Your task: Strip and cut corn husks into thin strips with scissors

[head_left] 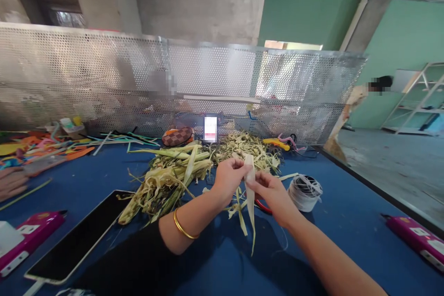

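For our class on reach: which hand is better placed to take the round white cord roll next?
Probably the right hand: the cord roll stands closer to it than to the left hand, though both hold the pale, flat, husk-like strip.

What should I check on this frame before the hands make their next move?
1. Grip on the pale strip: ok; the left hand pinches it near the top, the right hand just below.
2. Area under the hands free of scraps: not ok; several lie there.
3. Left wrist bare: not ok; a gold bangle is on it.
4. Red object by the right hand identified: cannot tell; it is partly hidden.
5. White roll on the table: ok; it stands to the right hand's right.
6. Strip's lower end off the table: cannot tell.
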Demonstrator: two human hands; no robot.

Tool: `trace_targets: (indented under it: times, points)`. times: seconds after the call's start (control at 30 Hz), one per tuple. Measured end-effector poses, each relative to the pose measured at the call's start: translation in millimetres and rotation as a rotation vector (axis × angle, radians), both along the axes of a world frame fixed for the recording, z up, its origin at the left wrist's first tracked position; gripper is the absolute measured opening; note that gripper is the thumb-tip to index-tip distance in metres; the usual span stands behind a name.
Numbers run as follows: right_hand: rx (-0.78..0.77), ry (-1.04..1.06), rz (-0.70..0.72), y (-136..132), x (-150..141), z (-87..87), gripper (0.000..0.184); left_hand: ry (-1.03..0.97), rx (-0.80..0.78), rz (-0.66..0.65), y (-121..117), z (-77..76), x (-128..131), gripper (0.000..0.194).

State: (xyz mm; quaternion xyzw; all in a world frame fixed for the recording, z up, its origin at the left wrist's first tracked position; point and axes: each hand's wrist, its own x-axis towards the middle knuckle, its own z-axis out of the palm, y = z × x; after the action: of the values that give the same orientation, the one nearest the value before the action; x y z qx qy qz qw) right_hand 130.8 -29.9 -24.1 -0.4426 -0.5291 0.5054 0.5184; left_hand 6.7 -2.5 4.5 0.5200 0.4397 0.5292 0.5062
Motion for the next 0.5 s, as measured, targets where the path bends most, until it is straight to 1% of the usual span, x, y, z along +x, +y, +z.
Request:
trace_targets:
  times: [0.1,0.2,0.27,0.4,0.43,0.5]
  points:
    - [-0.044,0.015,-0.048,0.9,0.2,-2.6,0.035,0.004,-0.041,0.035,3.8,-4.6,0.3,0.012]
    - [-0.031,-0.027,-0.108,4.4,5.6,-3.4,0.029,-0.042,-0.127,0.057,7.0,-6.0,-1.2,0.014]
    - [-0.006,-0.079,-0.123,5.8,8.4,-2.5,0.027,-0.063,-0.154,0.035,7.9,-5.8,-2.2,0.011]
    - [0.081,-0.209,-0.136,5.2,10.2,-0.4,0.026,-0.001,-0.170,-0.086,8.3,-4.7,-3.4,0.008]
    - [0.091,-0.242,-0.135,4.8,10.7,-0.2,0.026,0.013,-0.168,-0.096,8.8,-4.6,-3.6,0.007]
    - [0.092,-0.290,-0.107,4.3,12.9,0.0,0.026,0.007,-0.153,-0.069,10.5,-4.4,-4.5,0.006]
